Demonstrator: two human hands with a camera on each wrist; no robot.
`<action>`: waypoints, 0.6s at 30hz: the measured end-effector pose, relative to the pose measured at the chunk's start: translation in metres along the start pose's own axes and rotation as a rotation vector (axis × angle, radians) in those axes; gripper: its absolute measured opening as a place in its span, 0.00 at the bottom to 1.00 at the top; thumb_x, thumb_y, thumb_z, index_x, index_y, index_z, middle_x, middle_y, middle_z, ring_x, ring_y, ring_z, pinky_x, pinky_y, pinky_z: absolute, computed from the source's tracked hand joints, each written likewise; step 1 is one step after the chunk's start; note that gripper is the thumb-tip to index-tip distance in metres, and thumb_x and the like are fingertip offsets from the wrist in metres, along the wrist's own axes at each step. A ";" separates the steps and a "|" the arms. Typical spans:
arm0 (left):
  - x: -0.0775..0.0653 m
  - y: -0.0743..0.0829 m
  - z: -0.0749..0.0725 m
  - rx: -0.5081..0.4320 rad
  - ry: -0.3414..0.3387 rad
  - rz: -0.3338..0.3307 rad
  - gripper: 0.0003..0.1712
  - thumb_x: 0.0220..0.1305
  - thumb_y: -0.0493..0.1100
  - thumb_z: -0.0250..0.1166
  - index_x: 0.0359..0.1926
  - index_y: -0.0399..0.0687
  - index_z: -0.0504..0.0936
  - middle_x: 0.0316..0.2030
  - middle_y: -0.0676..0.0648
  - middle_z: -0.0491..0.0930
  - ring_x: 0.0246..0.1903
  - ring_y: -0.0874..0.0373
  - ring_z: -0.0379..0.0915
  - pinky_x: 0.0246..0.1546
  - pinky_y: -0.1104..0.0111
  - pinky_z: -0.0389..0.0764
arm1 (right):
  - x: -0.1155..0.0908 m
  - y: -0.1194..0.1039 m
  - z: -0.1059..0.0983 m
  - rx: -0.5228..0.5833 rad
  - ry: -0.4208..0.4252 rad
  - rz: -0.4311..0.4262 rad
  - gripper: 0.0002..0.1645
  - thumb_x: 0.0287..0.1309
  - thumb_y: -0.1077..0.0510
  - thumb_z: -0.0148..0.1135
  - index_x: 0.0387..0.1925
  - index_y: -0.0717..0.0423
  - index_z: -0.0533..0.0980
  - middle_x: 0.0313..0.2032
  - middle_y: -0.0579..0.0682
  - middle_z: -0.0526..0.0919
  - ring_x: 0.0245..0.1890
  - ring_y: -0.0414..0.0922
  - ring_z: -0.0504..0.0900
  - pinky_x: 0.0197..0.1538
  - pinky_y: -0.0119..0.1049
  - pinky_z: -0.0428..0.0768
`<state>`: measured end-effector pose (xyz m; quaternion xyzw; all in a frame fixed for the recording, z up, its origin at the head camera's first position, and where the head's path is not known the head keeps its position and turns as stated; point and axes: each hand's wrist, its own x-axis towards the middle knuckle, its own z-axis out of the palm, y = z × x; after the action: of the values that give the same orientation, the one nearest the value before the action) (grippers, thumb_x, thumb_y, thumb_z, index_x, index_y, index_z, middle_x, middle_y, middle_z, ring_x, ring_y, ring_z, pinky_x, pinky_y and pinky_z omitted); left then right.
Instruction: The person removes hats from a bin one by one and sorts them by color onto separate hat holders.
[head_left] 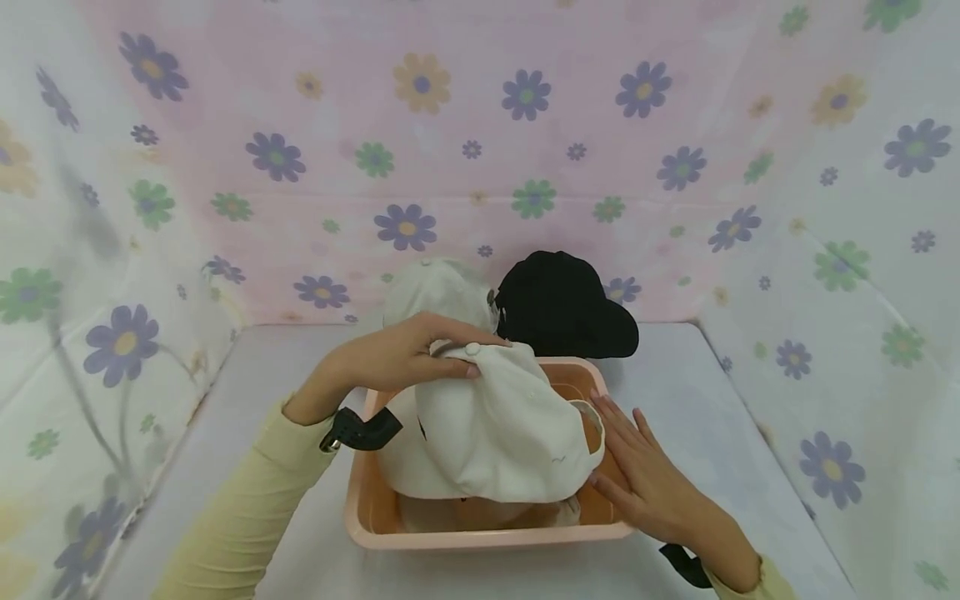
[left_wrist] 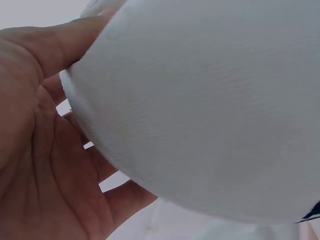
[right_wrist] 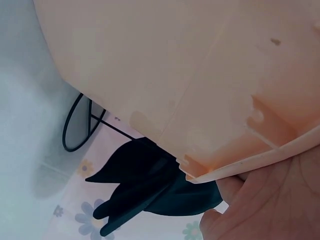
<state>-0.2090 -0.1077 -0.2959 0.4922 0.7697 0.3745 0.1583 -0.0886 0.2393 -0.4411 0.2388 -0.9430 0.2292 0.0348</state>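
My left hand (head_left: 397, 354) pinches the crown of a white baseball cap (head_left: 502, 433) near its top button, thumb on the near side. The cap hangs tilted over a peach plastic basin (head_left: 480, 540), its back strap toward the right. In the left wrist view, the white cap fabric (left_wrist: 200, 110) fills most of the picture, and my thumb and fingers lie along its edge. My right hand (head_left: 648, 479) rests at the basin's right rim, fingers extended, thumb spread near the cap's strap. The right wrist view shows that palm (right_wrist: 270, 205) against the rim.
Behind the basin sits another white cap (head_left: 438, 292), with a black cap (head_left: 562, 304) beside it, brim to the right. Light fabric (head_left: 427, 512) lies in the basin below the held cap. Flower-printed cloth walls (head_left: 465, 175) surround the white table (head_left: 675, 392).
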 end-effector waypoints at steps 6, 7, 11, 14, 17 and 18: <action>-0.006 0.010 -0.019 -0.005 0.038 0.033 0.26 0.72 0.39 0.63 0.69 0.51 0.76 0.63 0.54 0.79 0.62 0.60 0.74 0.55 0.63 0.80 | 0.001 0.001 0.001 0.016 -0.008 0.024 0.51 0.70 0.44 0.58 0.82 0.42 0.41 0.81 0.48 0.46 0.81 0.51 0.43 0.76 0.34 0.20; -0.007 0.013 -0.023 -0.007 0.048 0.041 0.26 0.72 0.38 0.63 0.69 0.50 0.76 0.64 0.53 0.79 0.62 0.60 0.73 0.55 0.63 0.80 | 0.000 0.001 0.001 0.009 -0.009 0.023 0.50 0.70 0.44 0.58 0.82 0.44 0.42 0.81 0.48 0.46 0.81 0.51 0.43 0.76 0.33 0.20; -0.012 0.021 -0.041 0.026 0.130 0.046 0.26 0.71 0.36 0.64 0.68 0.50 0.77 0.64 0.52 0.78 0.61 0.60 0.74 0.54 0.66 0.79 | 0.000 0.002 0.002 -0.020 -0.003 0.005 0.47 0.71 0.44 0.57 0.81 0.52 0.48 0.81 0.53 0.48 0.81 0.49 0.43 0.75 0.30 0.19; -0.016 0.022 -0.054 0.085 0.198 0.039 0.26 0.71 0.34 0.63 0.69 0.49 0.77 0.64 0.50 0.79 0.59 0.62 0.76 0.55 0.70 0.76 | 0.000 0.003 0.003 -0.027 0.006 -0.020 0.47 0.72 0.44 0.56 0.81 0.55 0.48 0.80 0.55 0.50 0.81 0.49 0.42 0.75 0.29 0.19; -0.020 0.020 -0.067 0.183 0.272 0.013 0.26 0.73 0.34 0.62 0.69 0.50 0.76 0.60 0.50 0.81 0.55 0.64 0.76 0.52 0.73 0.74 | 0.001 0.004 0.004 -0.025 0.013 -0.043 0.46 0.72 0.45 0.56 0.81 0.56 0.48 0.81 0.56 0.49 0.81 0.48 0.41 0.75 0.30 0.19; -0.021 0.019 -0.070 0.217 0.297 0.002 0.26 0.73 0.34 0.61 0.69 0.50 0.76 0.60 0.50 0.82 0.54 0.64 0.75 0.51 0.72 0.73 | 0.001 0.004 0.004 -0.025 0.017 -0.050 0.47 0.72 0.46 0.56 0.81 0.56 0.48 0.81 0.56 0.49 0.81 0.48 0.41 0.75 0.30 0.19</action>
<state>-0.2305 -0.1513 -0.2378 0.4465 0.8201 0.3578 -0.0116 -0.0915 0.2399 -0.4458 0.2598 -0.9392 0.2184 0.0514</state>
